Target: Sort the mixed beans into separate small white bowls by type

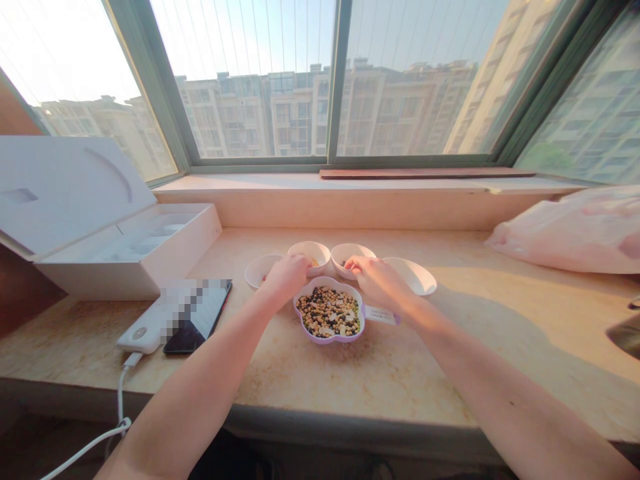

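Note:
A flower-shaped purple and white bowl [327, 339] full of mixed beans [327, 313], black, tan and green, sits between my forearms. Behind it, small white bowls stand in an arc. My left hand [290, 275] reaches to the left middle bowl [316, 248], its fingers bent together at the rim; a few pale bits lie inside. Over the right middle bowl [357, 249], where dark beans show, my right hand [373, 272] has its fingers pinched. Whatever the fingertips hold is too small to make out. My left hand partly covers the left outer bowl [254, 270]; the right outer bowl [417, 277] is beyond my right wrist.
On the left are an open white box [175, 247], a white power bank [143, 332] with a cable [121, 390], and a dark phone [203, 327]. A plastic bag [570, 230] lies at the right. The window [260, 162] and its sill bound the stone counter [280, 380].

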A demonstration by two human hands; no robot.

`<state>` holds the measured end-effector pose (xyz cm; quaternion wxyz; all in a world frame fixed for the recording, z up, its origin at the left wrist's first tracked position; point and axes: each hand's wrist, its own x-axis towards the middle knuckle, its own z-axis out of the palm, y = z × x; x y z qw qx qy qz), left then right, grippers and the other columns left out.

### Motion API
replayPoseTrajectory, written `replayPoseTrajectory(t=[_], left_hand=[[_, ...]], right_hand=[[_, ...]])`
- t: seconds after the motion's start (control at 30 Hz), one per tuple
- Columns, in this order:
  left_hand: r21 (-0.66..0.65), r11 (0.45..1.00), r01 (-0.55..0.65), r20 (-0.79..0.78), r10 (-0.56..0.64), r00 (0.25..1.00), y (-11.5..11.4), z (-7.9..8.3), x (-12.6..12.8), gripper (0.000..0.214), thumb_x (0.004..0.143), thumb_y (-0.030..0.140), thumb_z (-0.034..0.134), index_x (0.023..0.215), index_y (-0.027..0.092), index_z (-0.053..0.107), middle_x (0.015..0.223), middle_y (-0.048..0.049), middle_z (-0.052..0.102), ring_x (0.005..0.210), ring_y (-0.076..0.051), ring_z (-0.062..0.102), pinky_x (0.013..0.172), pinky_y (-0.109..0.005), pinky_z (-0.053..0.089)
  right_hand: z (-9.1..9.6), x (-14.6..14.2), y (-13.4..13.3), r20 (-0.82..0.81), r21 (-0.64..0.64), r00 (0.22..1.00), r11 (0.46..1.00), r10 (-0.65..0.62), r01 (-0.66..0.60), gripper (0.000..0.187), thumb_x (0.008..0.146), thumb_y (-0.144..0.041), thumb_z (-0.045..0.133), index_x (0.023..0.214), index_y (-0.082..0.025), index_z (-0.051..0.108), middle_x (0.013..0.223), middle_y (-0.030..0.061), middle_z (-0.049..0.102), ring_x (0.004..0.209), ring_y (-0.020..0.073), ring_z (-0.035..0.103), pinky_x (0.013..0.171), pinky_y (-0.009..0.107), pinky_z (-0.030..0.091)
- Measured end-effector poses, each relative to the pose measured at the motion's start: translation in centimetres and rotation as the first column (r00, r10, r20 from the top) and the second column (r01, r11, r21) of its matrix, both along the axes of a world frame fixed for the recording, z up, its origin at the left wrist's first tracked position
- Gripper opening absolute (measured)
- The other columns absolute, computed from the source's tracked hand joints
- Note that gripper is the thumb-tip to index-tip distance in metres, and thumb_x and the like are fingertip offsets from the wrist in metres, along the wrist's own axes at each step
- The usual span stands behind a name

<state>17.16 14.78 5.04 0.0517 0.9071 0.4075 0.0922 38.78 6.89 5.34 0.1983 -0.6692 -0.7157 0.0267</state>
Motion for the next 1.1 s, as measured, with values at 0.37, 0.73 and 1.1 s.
replayPoseTrajectory(t=[0.37, 0.73, 1.1], left_hand=[[0.094, 0.995, 0.031, 0.087, -0.039, 0.995, -2.2, 3.0, 0.1, 0.029, 0.097, 0.025, 0.045, 0.087, 0.016, 0.071, 0.100, -0.0102, 0.069, 0.085, -0.020, 0.063, 0.073, -0.028, 0.046], [-0.030, 0.976, 0.215, 0.083, -0.212, 0.974, -2.3, 2.4, 0.1, 0.029, 0.096, 0.031, 0.051, 0.081, 0.020, 0.072, 0.082, -0.0033, 0.072, 0.071, -0.016, 0.061, 0.058, -0.026, 0.034], [-0.037, 0.984, 0.176, -0.040, -0.178, 0.983, -2.5, 2.7, -0.2, 0.026, 0.092, 0.026, 0.051, 0.085, 0.020, 0.076, 0.082, -0.0057, 0.073, 0.070, -0.017, 0.064, 0.057, -0.026, 0.037]], right_hand=[[0.8, -3.1, -2.1, 0.116, -0.039, 0.930, 0.937, 0.348, -0.346, 0.031, 0.092, -0.014, 0.049, 0.106, -0.022, 0.076, 0.096, 0.0079, 0.076, 0.090, 0.0239, 0.069, 0.079, 0.033, 0.049], [-1.0, -3.4, -1.7, 0.218, -0.113, 0.873, 0.899, 0.437, -0.422, 0.029, 0.094, -0.011, 0.047, 0.089, -0.017, 0.075, 0.104, 0.0108, 0.075, 0.092, 0.0257, 0.070, 0.081, 0.037, 0.053], [-0.5, -3.7, -1.7, 0.113, -0.171, 0.904, 0.905, 0.412, -0.391, 0.028, 0.089, -0.008, 0.050, 0.088, -0.020, 0.076, 0.094, 0.0073, 0.077, 0.088, 0.0248, 0.070, 0.079, 0.034, 0.050]])
